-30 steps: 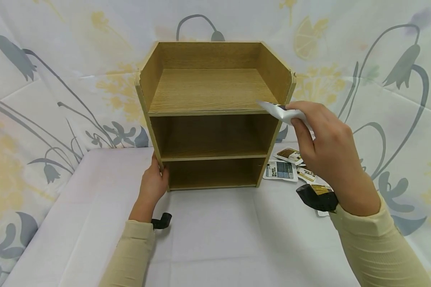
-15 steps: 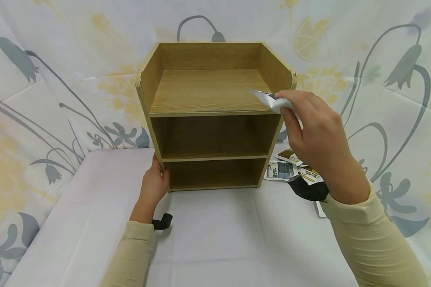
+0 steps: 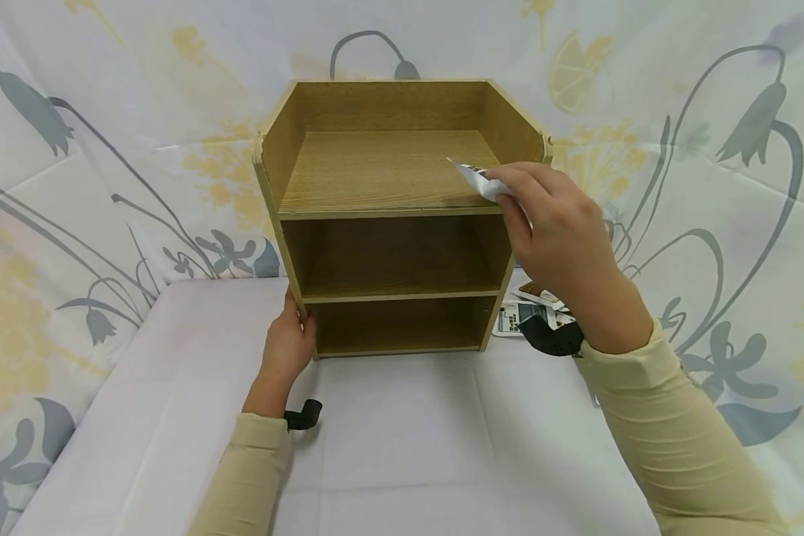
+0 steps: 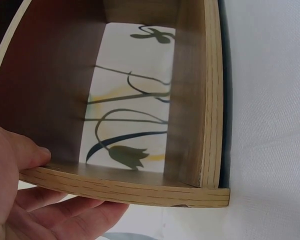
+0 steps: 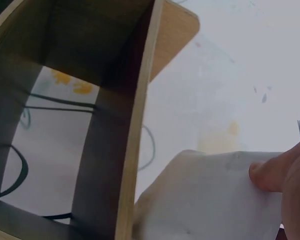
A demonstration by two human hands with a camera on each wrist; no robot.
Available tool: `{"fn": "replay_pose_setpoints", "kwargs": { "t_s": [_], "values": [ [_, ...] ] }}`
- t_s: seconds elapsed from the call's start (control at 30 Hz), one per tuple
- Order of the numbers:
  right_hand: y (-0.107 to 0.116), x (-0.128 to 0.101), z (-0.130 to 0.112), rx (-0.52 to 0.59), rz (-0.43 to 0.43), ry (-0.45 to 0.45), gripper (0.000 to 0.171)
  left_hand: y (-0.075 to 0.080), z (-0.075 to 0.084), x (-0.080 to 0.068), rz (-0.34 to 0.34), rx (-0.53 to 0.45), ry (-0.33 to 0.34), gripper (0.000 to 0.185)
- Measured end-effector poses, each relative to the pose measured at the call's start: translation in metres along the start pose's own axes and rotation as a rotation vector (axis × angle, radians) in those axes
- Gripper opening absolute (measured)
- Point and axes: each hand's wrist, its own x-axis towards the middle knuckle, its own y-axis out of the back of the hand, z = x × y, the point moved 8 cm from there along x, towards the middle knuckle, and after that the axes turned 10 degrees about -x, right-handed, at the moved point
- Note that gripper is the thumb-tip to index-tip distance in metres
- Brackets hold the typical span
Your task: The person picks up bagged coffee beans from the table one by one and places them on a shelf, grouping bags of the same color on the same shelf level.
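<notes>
A small wooden shelf unit (image 3: 388, 171) with three levels stands on the white cloth. My left hand (image 3: 286, 346) grips its left side panel low down. In the left wrist view, the thumb lies inside the panel edge (image 4: 125, 192) and the fingers outside it. My right hand (image 3: 556, 223) pinches a flat white packet (image 3: 479, 183) between thumb and fingers, over the right part of the top level's front edge. The right wrist view shows the packet's plain white face, with the thumb (image 5: 270, 175) on it. Dark print shows on its other face.
Several flat printed packets (image 3: 509, 318) lie in a pile on the table right of the shelf, partly hidden by my right wrist. A flower-patterned cloth (image 3: 643, 97) hangs behind. The white table cloth (image 3: 402, 439) spreads in front of the shelf.
My right hand has moved left and slightly up with the packet, from the shelf's right side to over its top level. My left hand keeps its hold on the side panel.
</notes>
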Motion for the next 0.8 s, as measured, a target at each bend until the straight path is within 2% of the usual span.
{"fn": "replay_pose_setpoints", "kwargs": {
  "t_s": [0.3, 0.43, 0.6, 0.8],
  "values": [
    [-0.018, 0.003, 0.0, 0.008, -0.02, 0.007, 0.022, 0.0, 0.0, 0.0, -0.012, 0.004, 0.015, 0.061],
    [-0.028, 0.003, 0.003, -0.01, -0.059, 0.004, 0.022, -0.001, -0.001, 0.001, -0.013, 0.006, 0.016, 0.061],
    [-0.041, 0.003, 0.006, -0.023, -0.107, -0.001, 0.023, 0.0, -0.001, 0.0, -0.008, 0.003, 0.002, 0.061],
    [-0.05, 0.007, 0.005, -0.022, -0.112, 0.028, 0.022, 0.001, 0.001, 0.0, -0.002, -0.002, -0.011, 0.061]
  ]
}}
